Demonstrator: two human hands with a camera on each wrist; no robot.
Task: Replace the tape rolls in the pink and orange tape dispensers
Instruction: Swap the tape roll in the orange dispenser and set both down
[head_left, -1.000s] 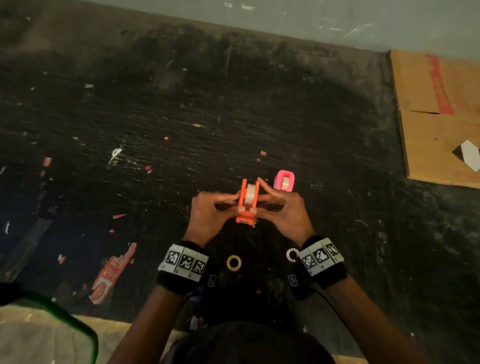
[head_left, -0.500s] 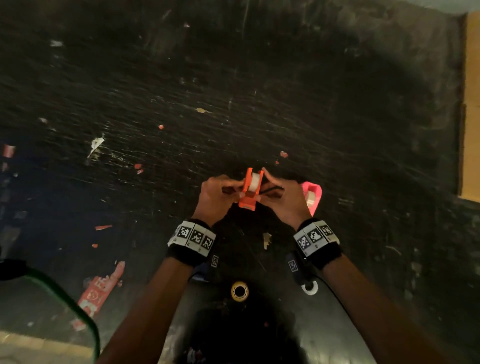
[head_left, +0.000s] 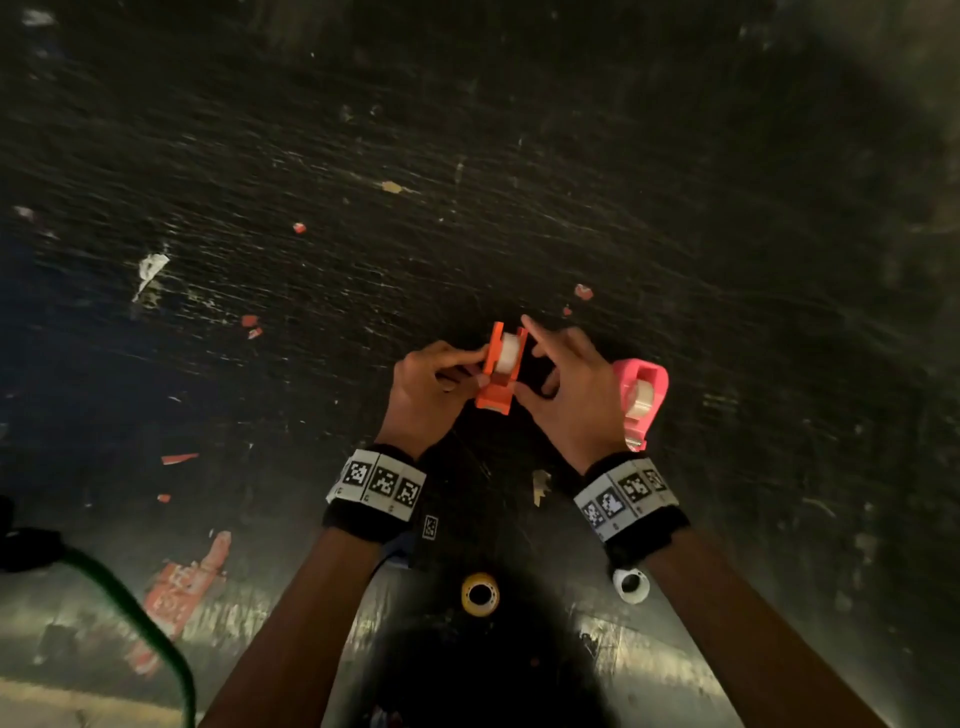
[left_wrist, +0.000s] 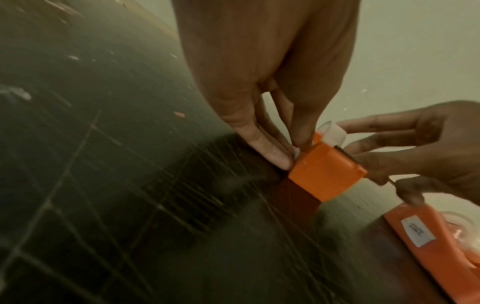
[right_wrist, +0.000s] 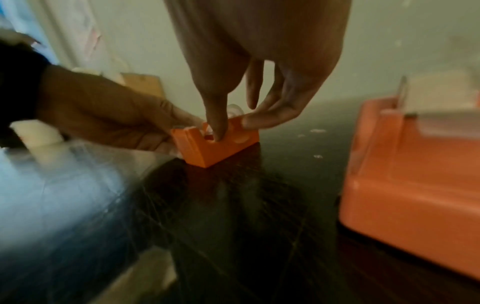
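Dark, heavily scratched table top (head_left: 519, 156). Landmark: pink tape dispenser (head_left: 644, 400), lying directly on it. Nearer the edge from the dispenser: white tape roll (head_left: 631, 585) and, left of it, yellow tape roll (head_left: 480, 594). Far left of the dispenser: white paper scrap (head_left: 150, 267), red scraps (head_left: 249, 326), torn red label (head_left: 182, 587), green cable (head_left: 156, 634).

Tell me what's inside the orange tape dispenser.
A whitish tape roll sits between the side walls of the orange dispenser. Its core and axle are hidden by those walls and both hands' fingers.
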